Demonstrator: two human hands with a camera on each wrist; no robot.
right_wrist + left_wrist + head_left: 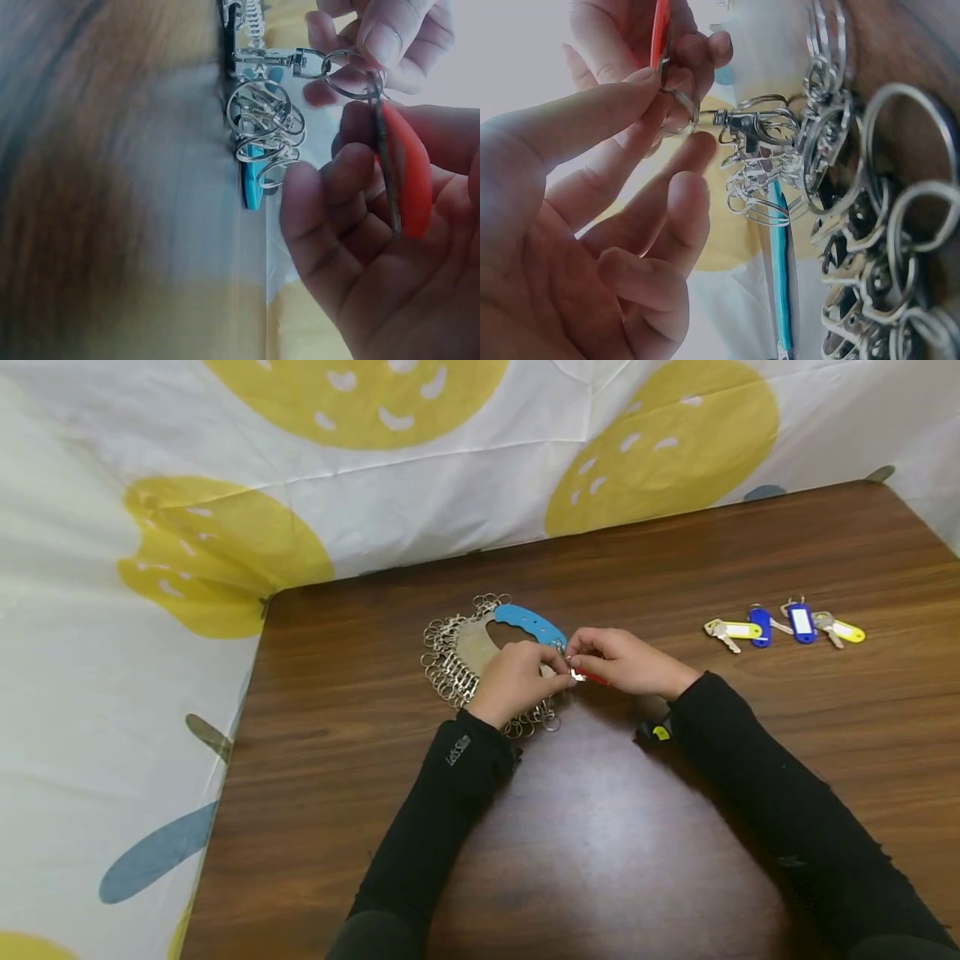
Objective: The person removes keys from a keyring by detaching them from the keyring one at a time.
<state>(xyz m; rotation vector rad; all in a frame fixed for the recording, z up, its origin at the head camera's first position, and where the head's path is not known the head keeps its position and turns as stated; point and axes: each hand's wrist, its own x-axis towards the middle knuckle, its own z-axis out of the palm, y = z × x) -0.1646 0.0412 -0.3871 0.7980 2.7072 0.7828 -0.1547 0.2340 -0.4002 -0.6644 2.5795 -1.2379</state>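
A grey crescent-shaped key holder (pixel 472 645) with a blue handle (pixel 527 620) lies on the table, its curved edge lined with several snap hooks and split rings. Beside the handle's right end, my left hand (pixel 517 678) pinches a split ring (pixel 349 96) between thumb and fingers. That ring links to a swivel snap hook (pixel 274 58) on the holder. My right hand (pixel 630 662) holds a red key tag (pixel 414 176) with a key (pixel 387 161) flat against it. Tag and key meet the ring at the left fingertips, which partly hide the joint.
To the right lie keys with yellow tags (pixel 742 630) and blue tags (pixel 802 623) in a loose row. A black strap with a yellow patch (pixel 661 732) hangs at my right wrist. Patterned cloth (pixel 450 502) borders the table's back and left edges.
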